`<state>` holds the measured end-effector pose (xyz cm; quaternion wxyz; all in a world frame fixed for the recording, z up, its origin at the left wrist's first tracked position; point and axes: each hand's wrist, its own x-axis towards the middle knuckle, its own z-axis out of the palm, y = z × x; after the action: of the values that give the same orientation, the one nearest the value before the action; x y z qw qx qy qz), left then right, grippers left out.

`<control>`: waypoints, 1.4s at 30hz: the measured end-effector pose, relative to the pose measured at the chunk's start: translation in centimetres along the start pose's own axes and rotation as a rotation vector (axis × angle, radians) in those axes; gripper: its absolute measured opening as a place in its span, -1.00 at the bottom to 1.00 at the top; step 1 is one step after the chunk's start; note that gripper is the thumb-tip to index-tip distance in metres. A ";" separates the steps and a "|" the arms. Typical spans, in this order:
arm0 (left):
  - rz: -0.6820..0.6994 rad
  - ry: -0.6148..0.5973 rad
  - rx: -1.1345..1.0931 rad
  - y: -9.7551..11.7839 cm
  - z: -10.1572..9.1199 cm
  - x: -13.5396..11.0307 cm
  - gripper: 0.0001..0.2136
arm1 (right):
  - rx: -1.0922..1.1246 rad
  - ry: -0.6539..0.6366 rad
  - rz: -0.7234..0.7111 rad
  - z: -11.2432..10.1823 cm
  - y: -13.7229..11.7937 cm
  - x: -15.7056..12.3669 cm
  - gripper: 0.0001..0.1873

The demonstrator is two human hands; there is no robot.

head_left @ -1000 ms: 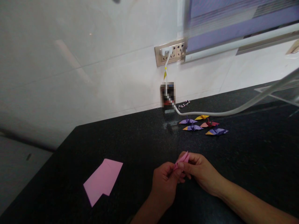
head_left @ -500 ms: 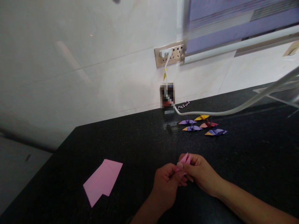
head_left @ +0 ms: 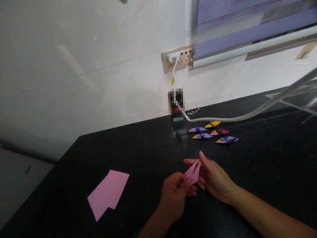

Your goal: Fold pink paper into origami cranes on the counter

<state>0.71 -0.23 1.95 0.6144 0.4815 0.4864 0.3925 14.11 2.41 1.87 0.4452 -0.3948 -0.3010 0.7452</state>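
A small piece of folded pink origami paper [head_left: 193, 173], with two narrow points facing up and a slit between them, is pinched at its lower end between the thumb and fingers of my left hand [head_left: 174, 195]. Close against its right side is my right hand [head_left: 216, 178], thumb lifted and fingers spread, some of them behind the paper. Whether those fingers touch it I cannot tell. Flat on the dark counter to the left lie pink paper sheets [head_left: 109, 193], partly overlapping.
Several folded paper cranes, among them a yellow one [head_left: 212, 124] and a red one [head_left: 220, 132], stand beyond my hands. A white cable [head_left: 223, 119] runs behind them from the wall socket [head_left: 177, 59]. A blurred-out object [head_left: 176, 102] leans near the wall.
My right thumb has come off the folded paper and the right fingers have spread. More of the paper now shows. My left hand keeps its pinch.
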 end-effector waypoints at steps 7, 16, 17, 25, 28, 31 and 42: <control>-0.071 0.019 -0.073 0.2 -0.1 0.3 -0.80 | -0.312 -0.097 -0.105 -0.3 0.2 0.2 -0.64; -0.071 -0.012 -0.070 0.3 -0.5 0.4 -0.77 | -0.452 -0.059 -0.128 -0.7 -0.4 0.3 -0.74; -0.055 0.017 -0.054 0.4 -0.8 0.5 -0.78 | -0.502 -0.048 -0.129 -0.7 -0.5 0.2 -0.76; 0.039 0.177 0.051 0.9 -2.1 0.7 -0.81 | -0.546 -0.109 -0.134 -0.4 -0.7 -0.1 -0.80; 0.036 0.123 0.072 0.5 -2.1 0.7 -0.81 | -0.538 -0.134 -0.160 -0.2 -0.5 -0.2 -0.80; 0.041 0.126 0.033 0.4 -1.9 0.7 -0.83 | -0.580 -0.099 -0.225 -0.3 -0.2 -0.3 -0.80; -0.019 0.115 -0.115 0.9 -1.2 0.6 -0.83 | -0.726 -0.076 -0.454 0.0 -0.6 -0.4 -0.70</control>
<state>-0.33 0.79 2.61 0.6158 0.4174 0.5022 0.4408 14.52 2.31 2.49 0.4187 -0.4216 -0.6392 0.4882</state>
